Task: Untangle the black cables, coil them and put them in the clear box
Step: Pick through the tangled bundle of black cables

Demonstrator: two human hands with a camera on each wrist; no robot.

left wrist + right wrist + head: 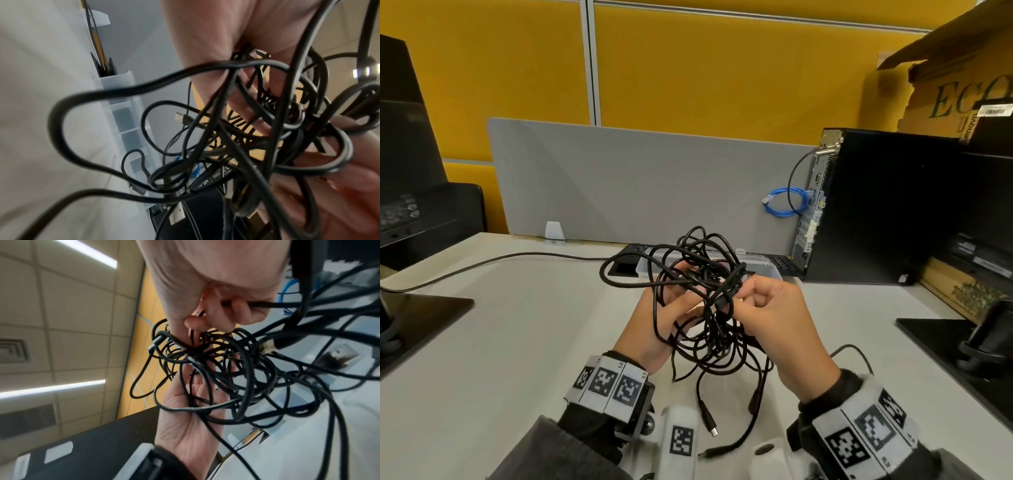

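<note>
A tangled bunch of black cables [738, 272] hangs above the white table [517, 342] between both hands. My left hand [678, 291] is palm up under the tangle, with strands across the palm and the thumb over them. My right hand [750, 298] pinches one strand at the tangle's right side, fingers curled. Two connector ends [714, 431] dangle near my wrists. The clear box [760, 265] lies just behind the tangle. In the left wrist view, cable loops [123, 91] cross in front of the clear box [123, 104]. The right wrist view shows my right fingers [236, 308] curled on a strand above my left palm [185, 426].
A black computer tower [876, 205] with a blue cable [787, 202] stands at the back right, and a keyboard [784, 263] lies beside the box. Monitor bases sit at the left [424, 315] and right [945, 335]. A separate black cable [500, 258] runs to a desk opening [623, 267].
</note>
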